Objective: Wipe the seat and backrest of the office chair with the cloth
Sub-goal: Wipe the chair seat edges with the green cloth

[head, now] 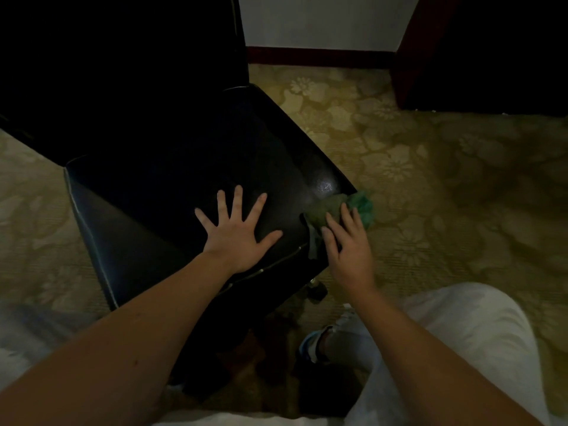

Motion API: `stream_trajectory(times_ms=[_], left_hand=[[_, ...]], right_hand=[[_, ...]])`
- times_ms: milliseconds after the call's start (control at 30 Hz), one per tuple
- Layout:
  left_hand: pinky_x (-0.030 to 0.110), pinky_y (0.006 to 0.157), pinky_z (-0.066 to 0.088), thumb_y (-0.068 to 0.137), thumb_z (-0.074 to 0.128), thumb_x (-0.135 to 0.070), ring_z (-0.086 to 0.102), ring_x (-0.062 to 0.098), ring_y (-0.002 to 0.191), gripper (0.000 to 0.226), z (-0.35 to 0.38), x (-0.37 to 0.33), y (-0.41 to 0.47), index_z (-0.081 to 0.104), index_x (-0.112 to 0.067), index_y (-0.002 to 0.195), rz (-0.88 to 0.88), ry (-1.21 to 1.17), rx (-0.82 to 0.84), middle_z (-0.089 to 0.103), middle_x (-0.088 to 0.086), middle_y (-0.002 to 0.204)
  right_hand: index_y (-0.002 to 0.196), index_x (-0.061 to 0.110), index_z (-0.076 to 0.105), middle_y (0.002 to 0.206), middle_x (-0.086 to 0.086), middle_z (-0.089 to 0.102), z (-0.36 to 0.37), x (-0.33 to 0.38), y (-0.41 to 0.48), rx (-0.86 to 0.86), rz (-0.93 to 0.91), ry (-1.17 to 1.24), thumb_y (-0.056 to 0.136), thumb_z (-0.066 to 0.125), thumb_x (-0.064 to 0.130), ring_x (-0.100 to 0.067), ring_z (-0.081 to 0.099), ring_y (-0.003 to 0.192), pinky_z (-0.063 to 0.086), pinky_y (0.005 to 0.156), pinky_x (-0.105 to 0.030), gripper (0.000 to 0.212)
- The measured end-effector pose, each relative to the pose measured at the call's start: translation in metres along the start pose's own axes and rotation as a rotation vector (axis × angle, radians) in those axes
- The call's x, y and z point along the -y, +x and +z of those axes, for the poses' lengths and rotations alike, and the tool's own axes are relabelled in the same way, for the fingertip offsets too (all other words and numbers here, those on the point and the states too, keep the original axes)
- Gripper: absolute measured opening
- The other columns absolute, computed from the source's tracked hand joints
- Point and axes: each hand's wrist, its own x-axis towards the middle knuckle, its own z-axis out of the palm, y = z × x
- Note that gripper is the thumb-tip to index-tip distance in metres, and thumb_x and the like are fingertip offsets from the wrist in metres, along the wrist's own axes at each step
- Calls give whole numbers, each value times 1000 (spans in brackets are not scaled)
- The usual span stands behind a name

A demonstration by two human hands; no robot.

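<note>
I see my left hand (238, 232) spread wide, flat on the black seat (184, 167). At its 3 o'clock, my right hand (349, 250) presses straight fingers on the green cloth (338, 210) at the seat's corner. Floral carpet (430, 167) surrounds; backrest (123, 56) at 11, white wall (322, 20) at 12.

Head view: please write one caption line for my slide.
Left hand flat on the chair seat; right hand presses the green cloth at its corner.

Left hand (238, 230) is spread flat on the black office chair's seat (190, 167) near the front edge, while the right hand (349, 250) presses straight fingers onto a bunched green cloth (344, 207) at the seat's right corner, all over a yellowish floral carpet (430, 179).
</note>
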Motion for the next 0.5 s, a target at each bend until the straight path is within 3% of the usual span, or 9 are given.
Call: stream_trajectory(times_ms=[67, 167, 367, 500], left_hand=[[77, 111, -4, 84, 7, -86, -25, 41, 149, 85, 1, 0, 0, -27, -46, 150, -3, -5, -11, -30, 5, 164], [77, 111, -5, 85, 8, -86, -25, 40, 149, 84, 2, 0, -1, -25, -46, 151, 3, -16, -16, -29, 5, 164], [77, 111, -5, 84, 8, -86, -25, 40, 149, 85, 2, -1, 2, -23, -46, 152, -4, -29, -20, -29, 5, 164], [78, 111, -4, 84, 7, -86, -25, 41, 149, 85, 4, -3, 2, -23, -45, 152, -8, -28, -37, -29, 6, 164]], right_hand=[[135, 15, 61, 155, -9, 40, 0, -3, -1, 24, -85, -47, 102, 43, 39, -31, 26, 148, 27, 117, -42, 44], [133, 17, 62, 153, -8, 43, -6, -13, 7, 28, -135, -92, 100, 56, 30, -30, 30, 146, 31, 115, -42, 36], [135, 21, 61, 158, -8, 34, -15, -15, 21, -4, 83, -39, 99, 59, 29, -32, 23, 149, 23, 114, -36, 37], [140, 22, 55, 161, -7, 28, -17, -12, 17, 65, 64, -51, 99, 58, 34, -29, 17, 151, 19, 115, -35, 43]])
